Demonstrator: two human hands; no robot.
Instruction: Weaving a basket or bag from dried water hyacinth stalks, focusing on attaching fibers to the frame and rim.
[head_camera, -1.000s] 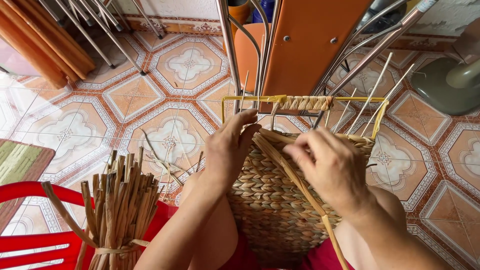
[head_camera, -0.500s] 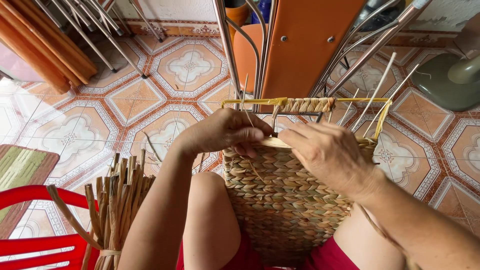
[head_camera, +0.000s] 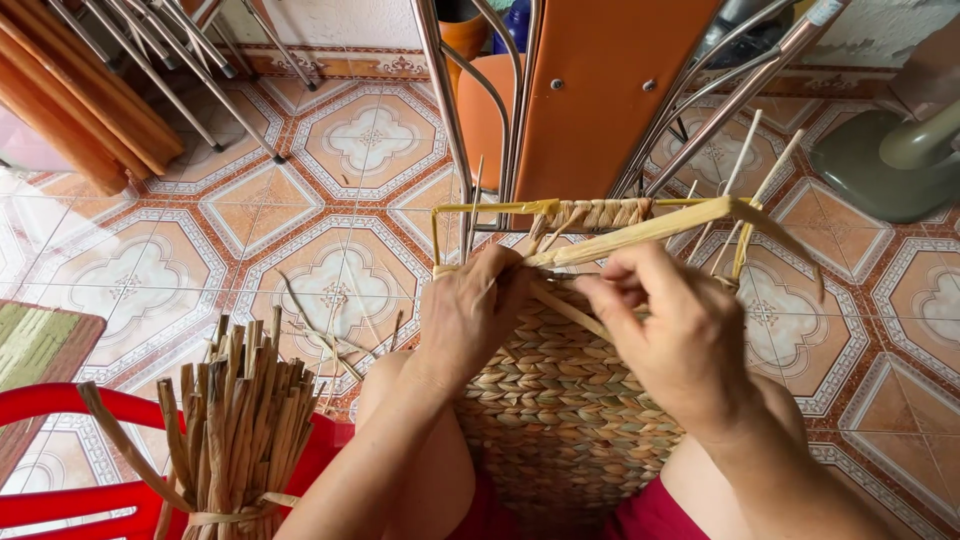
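At centre frame, a half-woven basket (head_camera: 560, 400) rested between the person's knees. Left hand (head_camera: 475, 315) gripped its top edge, fingers curled; right hand (head_camera: 675, 330) pinched a flat straw strand (head_camera: 640, 232). Bundled straw (head_camera: 235, 420) stood lower left.

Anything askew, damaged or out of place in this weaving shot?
Nothing looks damaged. Both hands, left hand and right hand, grip a straw strand at the basket rim. A few loose straw scraps lie on the tiled floor.
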